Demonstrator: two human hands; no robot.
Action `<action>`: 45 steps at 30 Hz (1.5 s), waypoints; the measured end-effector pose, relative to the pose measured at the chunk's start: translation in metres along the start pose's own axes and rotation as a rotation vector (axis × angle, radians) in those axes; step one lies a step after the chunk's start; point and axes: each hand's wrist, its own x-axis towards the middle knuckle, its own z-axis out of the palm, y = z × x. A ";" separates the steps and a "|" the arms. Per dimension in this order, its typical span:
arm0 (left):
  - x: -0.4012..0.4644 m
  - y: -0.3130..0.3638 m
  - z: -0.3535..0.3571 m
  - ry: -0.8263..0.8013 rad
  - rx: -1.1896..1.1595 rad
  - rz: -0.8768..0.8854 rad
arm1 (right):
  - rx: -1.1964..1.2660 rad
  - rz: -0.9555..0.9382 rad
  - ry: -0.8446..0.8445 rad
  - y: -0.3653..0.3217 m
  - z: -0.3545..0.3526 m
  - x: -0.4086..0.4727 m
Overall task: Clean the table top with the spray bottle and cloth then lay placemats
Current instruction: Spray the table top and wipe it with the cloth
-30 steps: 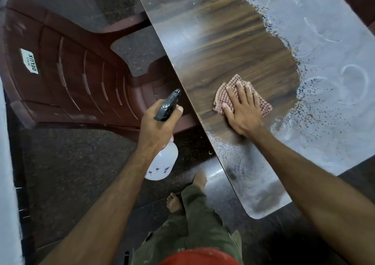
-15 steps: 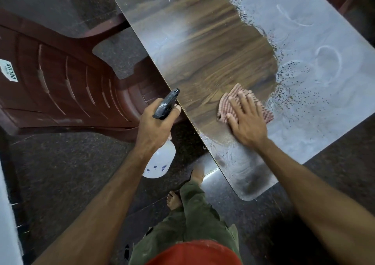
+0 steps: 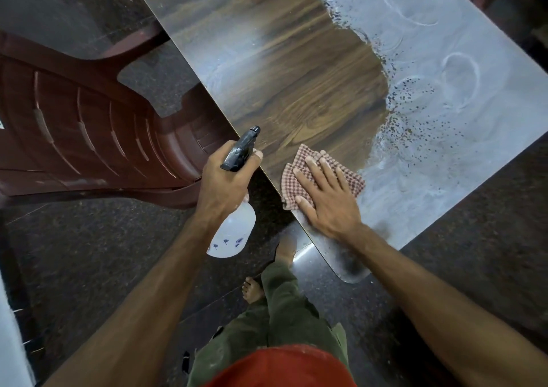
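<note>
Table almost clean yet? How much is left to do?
Partly. The middle of the table top already shows clean dark wood. Right now the right hand presses the checked cloth flat near the table's edge, while the left hand holds the spray bottle. The grey dusty area still needs wiping, and no placemats are in view.

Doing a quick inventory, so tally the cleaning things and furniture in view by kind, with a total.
Spray bottle: 1, gripped by the left hand
Cloth: 1, under the flat right hand
Table: 1
Chair: 1
Placemats: 0
Total: 4
</note>
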 end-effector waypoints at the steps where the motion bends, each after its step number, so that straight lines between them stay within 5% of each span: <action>1: 0.000 0.001 0.000 0.001 0.002 0.003 | 0.000 0.021 -0.008 0.012 -0.002 -0.002; 8: -0.003 -0.003 0.003 -0.009 0.023 -0.009 | 0.070 0.346 0.042 0.059 -0.027 0.060; 15: -0.011 0.000 0.012 -0.024 0.022 0.008 | 0.061 0.128 0.028 -0.017 -0.007 0.031; 19: -0.009 0.004 0.013 -0.034 0.028 0.015 | 0.036 0.072 0.001 -0.003 0.006 -0.016; 27: -0.013 -0.007 0.009 -0.061 0.043 0.015 | 0.088 0.392 0.059 0.070 -0.019 0.027; 37: -0.018 -0.003 0.019 -0.098 0.088 0.014 | 0.050 0.185 0.013 0.014 0.004 -0.028; 45: -0.028 0.000 0.022 -0.172 0.091 0.023 | 0.111 0.474 0.036 0.092 -0.014 -0.020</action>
